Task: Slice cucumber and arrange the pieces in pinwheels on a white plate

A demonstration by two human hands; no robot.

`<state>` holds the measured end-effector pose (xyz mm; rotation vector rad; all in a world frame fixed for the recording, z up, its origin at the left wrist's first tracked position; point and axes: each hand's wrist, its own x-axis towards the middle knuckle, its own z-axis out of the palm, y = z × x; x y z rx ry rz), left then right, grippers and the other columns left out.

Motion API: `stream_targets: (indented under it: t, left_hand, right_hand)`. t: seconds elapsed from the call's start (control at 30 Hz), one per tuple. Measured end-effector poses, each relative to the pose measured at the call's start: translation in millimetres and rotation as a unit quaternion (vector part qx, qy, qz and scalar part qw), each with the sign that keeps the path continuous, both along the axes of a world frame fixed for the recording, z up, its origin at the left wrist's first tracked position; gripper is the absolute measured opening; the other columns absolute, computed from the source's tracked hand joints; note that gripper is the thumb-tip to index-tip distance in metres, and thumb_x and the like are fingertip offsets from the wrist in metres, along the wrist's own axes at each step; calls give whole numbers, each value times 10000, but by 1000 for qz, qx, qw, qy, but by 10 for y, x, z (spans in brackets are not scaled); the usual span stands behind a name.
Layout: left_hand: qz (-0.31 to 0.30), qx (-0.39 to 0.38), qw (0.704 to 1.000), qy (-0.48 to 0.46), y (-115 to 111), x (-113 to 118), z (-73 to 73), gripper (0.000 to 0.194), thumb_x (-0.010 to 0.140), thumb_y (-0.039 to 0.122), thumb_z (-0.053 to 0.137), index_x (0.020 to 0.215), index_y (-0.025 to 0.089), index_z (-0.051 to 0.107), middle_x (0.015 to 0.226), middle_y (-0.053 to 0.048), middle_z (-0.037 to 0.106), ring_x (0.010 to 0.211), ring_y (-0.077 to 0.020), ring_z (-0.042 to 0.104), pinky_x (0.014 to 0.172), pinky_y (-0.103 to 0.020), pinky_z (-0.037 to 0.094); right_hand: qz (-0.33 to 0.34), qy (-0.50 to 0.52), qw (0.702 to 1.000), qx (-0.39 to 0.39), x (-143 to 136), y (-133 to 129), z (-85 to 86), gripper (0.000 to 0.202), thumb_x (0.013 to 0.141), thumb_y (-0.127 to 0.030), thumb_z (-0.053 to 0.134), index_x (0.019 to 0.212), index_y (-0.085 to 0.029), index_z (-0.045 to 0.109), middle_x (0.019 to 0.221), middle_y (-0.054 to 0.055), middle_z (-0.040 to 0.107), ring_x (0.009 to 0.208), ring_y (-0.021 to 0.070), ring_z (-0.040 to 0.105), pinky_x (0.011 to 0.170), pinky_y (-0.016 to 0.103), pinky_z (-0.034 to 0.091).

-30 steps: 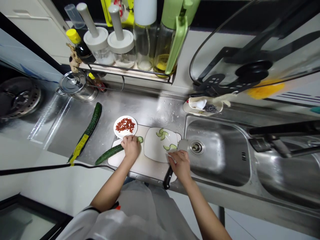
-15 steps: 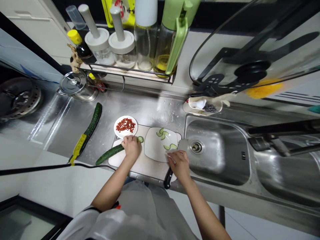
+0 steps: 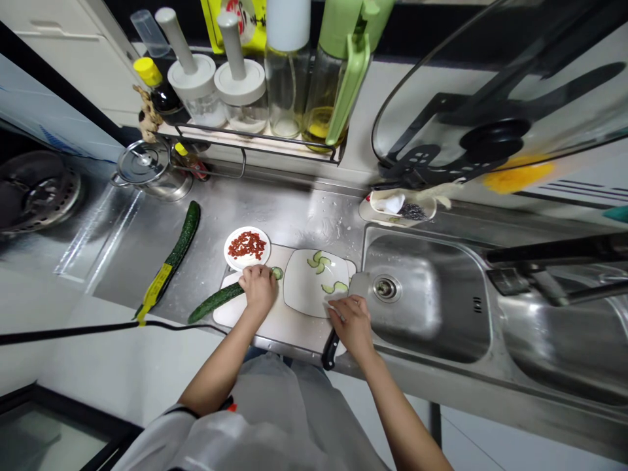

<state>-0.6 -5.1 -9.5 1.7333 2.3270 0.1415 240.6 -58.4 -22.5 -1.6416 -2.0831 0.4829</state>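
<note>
My left hand [image 3: 260, 286] is closed over the cut cucumber [image 3: 216, 303], which lies across the white cutting board [image 3: 275, 327]. Its pale cut end shows just past my fingertips. To the right, a white plate [image 3: 300, 288] rests on the board with several cucumber slices [image 3: 318, 261] arranged in curved groups. My right hand [image 3: 351, 322] is at the plate's lower right rim, fingers bent together; what they pinch, if anything, is too small to make out. Below that hand lies a knife [image 3: 330, 350], its black handle toward me and its blade mostly hidden.
A round dish of small red pieces [image 3: 246, 246] touches the board's upper left. Further left lie a whole cucumber [image 3: 184, 242] with a yellow tag and a lidded steel pot [image 3: 152, 171]. The sink [image 3: 422, 294] is on the right; a jar shelf [image 3: 265, 139] hangs behind.
</note>
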Motion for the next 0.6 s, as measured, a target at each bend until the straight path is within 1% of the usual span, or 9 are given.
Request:
stream_targets:
  t: [0.13, 0.33, 0.43, 0.6]
  left_hand:
    - [0, -8, 1000, 4, 8, -11, -17, 206, 824, 236, 494, 922, 209, 674, 1055, -111, 576, 1061, -293, 375, 808, -421, 282]
    - [9, -24, 1000, -5, 43, 18, -29, 190, 799, 231, 517, 898, 201, 676, 1055, -115, 575, 1062, -300, 374, 804, -419, 282]
    - [13, -26, 1000, -2, 56, 33, -23, 182, 791, 230, 523, 882, 199, 678, 1049, -117, 573, 1057, -302, 374, 802, -419, 284]
    - [7, -42, 999, 19, 72, 42, 2, 205, 805, 246, 511, 908, 199, 681, 1055, -121, 566, 1048, -304, 379, 794, -420, 292]
  right_hand:
    - [4, -2, 1000, -3, -6, -9, -7, 200, 871, -308, 531, 944, -218, 694, 855, 61, 648, 974, 240, 481, 795, 351, 395]
    - [11, 3, 1000, 1, -9, -27, -22, 198, 873, -304, 520, 936, -227, 691, 854, 60, 647, 962, 238, 490, 799, 357, 400]
    - [10, 1, 1000, -6, -11, -34, -12, 197, 873, -312, 520, 933, -233, 690, 856, 59, 647, 970, 242, 492, 783, 353, 400]
    - [7, 5, 1000, -13, -15, -37, 14, 209, 877, -315, 507, 935, -230, 689, 854, 65, 645, 968, 238, 503, 789, 361, 397]
